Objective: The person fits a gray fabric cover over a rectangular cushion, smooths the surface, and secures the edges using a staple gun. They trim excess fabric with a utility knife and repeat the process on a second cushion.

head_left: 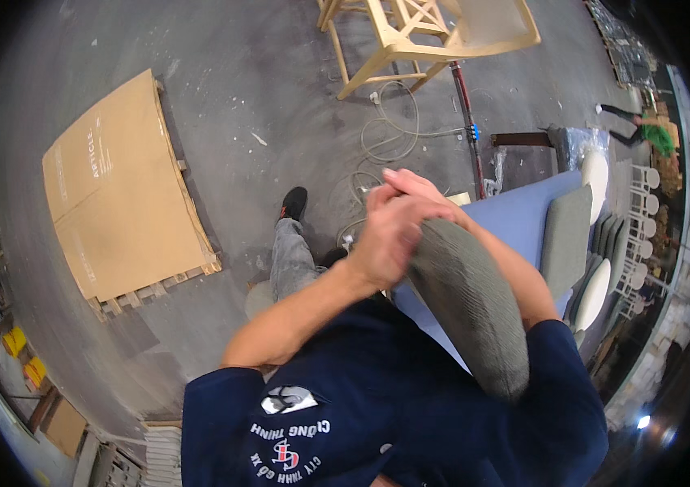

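A grey-green fabric seat cushion (475, 304) is tilted up on edge against my chest and right arm. My left hand (391, 237) is closed at the cushion's far end, slightly blurred. Just beyond it, my right hand (419, 191) reaches round the same end, fingers bent and overlapping the left hand. The undersides of both palms are hidden, so their exact hold on the fabric is partly out of sight. A blue-covered work surface (515, 219) lies beneath and to the right of the cushion.
On the blue surface's right side sit another grey-green cushion (567, 235) and pale cushions (595, 292). A wooden chair frame (397, 45) stands ahead, near a looped hose (393, 122). Flat cardboard (122, 187) lies on a pallet at left. Another person (645, 126) is far right.
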A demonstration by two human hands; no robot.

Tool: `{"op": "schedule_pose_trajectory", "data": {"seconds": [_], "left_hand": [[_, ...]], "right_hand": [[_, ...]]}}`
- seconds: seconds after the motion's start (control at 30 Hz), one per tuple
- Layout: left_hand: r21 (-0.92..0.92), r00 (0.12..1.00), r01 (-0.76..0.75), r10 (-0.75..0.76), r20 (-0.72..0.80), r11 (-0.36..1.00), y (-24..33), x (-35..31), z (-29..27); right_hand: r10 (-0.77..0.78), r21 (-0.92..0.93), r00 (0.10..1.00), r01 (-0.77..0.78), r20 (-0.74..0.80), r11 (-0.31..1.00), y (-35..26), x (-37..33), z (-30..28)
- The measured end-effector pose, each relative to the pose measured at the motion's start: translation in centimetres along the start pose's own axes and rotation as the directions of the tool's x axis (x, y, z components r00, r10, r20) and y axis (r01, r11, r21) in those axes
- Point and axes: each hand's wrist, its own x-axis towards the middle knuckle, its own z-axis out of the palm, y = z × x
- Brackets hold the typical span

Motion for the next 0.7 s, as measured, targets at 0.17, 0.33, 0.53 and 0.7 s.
{"op": "schedule_pose_trajectory", "data": {"seconds": [0.17, 0.33, 0.53, 0.7], "left_hand": [[0.016, 0.970, -0.232, 0.232, -0.071, 0.973, 0.4, -0.5, 3.9], [-0.114, 0.982, -0.148, 0.132, -0.137, 0.982, -1.0, -0.3, 2.0], [-0.081, 0.970, -0.132, 0.111, -0.218, 0.988, -4.0, -1.2, -0.3], [-0.633, 0.271, 0.622, -0.885, -0.380, 0.462, -13.6, -8.6, -1.0]], "right_hand": [[0.078, -0.017, 0.987, -0.081, -0.138, 0.997, 2.3, 0.8, -1.5], [0.450, -0.226, 0.846, -0.516, -0.284, 0.826, 11.7, 7.4, -3.8], [0.652, -0.268, 0.755, -0.643, -0.068, 0.717, 16.0, 12.6, -4.4], [0.670, -0.130, 0.720, -0.693, -0.184, 0.709, 14.7, 11.1, -5.1]]}}
